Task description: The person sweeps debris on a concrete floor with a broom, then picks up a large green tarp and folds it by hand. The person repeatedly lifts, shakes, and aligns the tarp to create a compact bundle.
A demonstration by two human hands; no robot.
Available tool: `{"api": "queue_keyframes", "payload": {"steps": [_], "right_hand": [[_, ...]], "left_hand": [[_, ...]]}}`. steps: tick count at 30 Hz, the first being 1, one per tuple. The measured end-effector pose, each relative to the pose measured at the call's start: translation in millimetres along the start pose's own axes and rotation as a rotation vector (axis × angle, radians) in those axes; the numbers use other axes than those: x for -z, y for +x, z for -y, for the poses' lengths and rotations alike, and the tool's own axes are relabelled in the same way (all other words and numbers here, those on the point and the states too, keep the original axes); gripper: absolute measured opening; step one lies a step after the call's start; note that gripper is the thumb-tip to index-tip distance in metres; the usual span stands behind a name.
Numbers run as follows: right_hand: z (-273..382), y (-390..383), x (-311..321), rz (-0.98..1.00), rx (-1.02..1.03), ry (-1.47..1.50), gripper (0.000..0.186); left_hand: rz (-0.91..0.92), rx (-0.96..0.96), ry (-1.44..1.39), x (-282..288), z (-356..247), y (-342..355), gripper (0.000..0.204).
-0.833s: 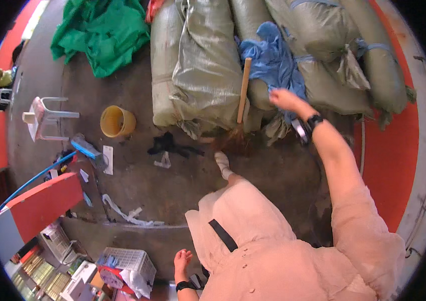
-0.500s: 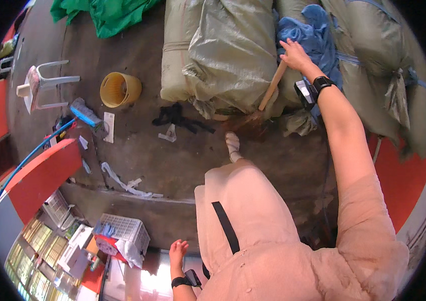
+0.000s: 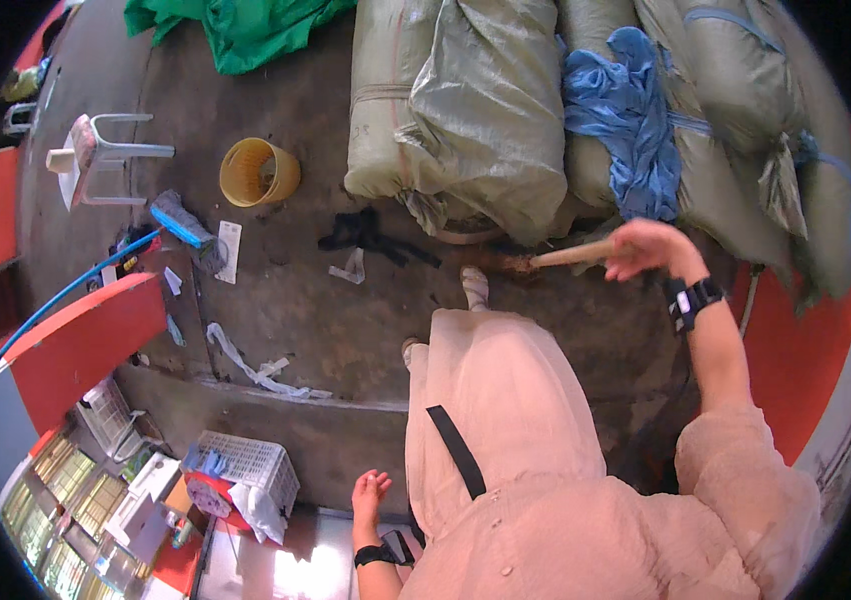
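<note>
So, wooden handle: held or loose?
Held. The right hand curls around one end of the wooden handle; can't tell whether the far end rests on the floor.

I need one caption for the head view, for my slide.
Right hand holds a wooden handle near bulging sacks; the left hand is empty.
</note>
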State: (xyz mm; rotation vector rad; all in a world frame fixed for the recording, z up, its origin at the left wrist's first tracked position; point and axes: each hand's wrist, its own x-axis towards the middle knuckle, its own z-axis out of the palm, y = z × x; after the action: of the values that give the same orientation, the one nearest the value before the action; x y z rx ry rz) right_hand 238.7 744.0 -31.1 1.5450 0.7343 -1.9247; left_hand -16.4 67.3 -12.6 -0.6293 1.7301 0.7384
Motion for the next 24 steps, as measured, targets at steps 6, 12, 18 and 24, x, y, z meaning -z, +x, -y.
{"api": "queue_keyframes", "payload": {"steps": [6,12,18,24], "right_hand": [[-165,12,-142,-0.034,-0.043,0.896,0.031],[-331,1,-237,0.087,0.033,1.375,0.02],[-407,-56,-246,-0.433,0.093,0.766,0.017],[-429,52,-182,-0.517,0.194,0.285,0.025]], "left_hand": [[0.082,-0.09,0.171,70,8,25,0.034],[0.036,-0.182,0.152,178,11,45,0.031],[0.002,-0.161,0.237,222,23,49,0.027],[0.076,-0.129,0.314,211,43,24,0.031]]}}
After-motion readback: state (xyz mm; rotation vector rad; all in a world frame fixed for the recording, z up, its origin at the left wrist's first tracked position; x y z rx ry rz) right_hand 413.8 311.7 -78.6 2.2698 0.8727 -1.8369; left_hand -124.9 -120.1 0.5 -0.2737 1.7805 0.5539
